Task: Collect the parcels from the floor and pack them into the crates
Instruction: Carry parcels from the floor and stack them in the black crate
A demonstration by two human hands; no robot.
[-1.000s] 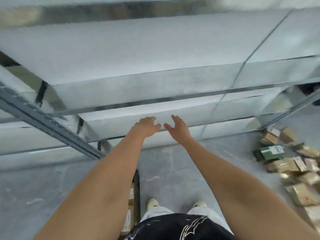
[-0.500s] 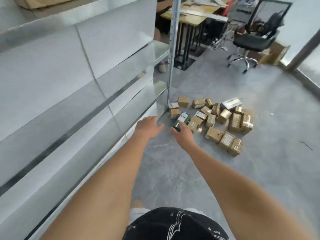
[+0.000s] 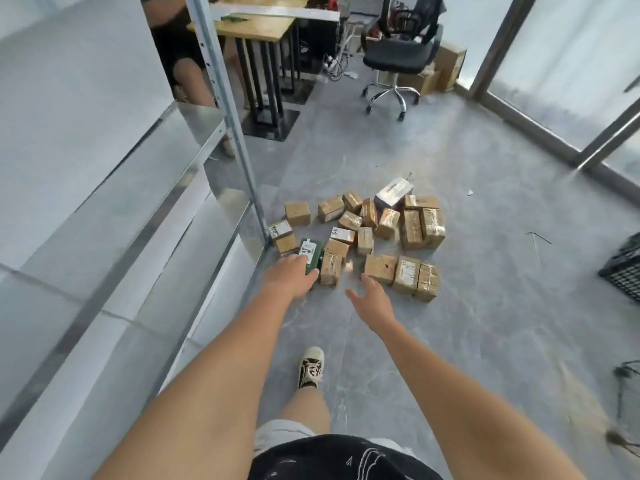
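Both hands are empty with loose fingers. The parcels (image 3: 360, 233) lie on the floor just beyond them; the green box (image 3: 310, 255) sits past the left hand (image 3: 290, 279), nearer than the right hand (image 3: 373, 295).

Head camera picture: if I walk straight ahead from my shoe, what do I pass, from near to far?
Shoe → right hand → pile of parcels → office chair.
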